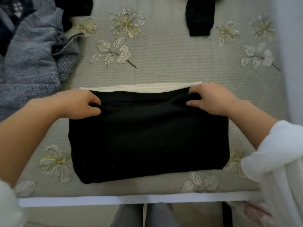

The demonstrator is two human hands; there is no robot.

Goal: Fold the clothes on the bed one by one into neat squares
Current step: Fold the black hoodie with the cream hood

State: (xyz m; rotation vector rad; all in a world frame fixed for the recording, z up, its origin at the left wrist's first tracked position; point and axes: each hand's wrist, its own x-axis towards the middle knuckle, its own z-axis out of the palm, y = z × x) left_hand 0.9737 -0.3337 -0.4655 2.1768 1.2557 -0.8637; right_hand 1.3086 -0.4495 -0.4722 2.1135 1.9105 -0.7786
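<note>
A black garment lies folded into a broad rectangle on the bed near its front edge. A cream-white strip shows along its far side, under the black layer. My left hand pinches the far left corner of the black fabric. My right hand pinches the far right corner. Both hands hold the upper folded edge a little above the bed.
A grey knit garment lies heaped at the left with dark clothing behind it. A black sleeve hangs into view at the top right. The floral bedspread ends at a white edge in front.
</note>
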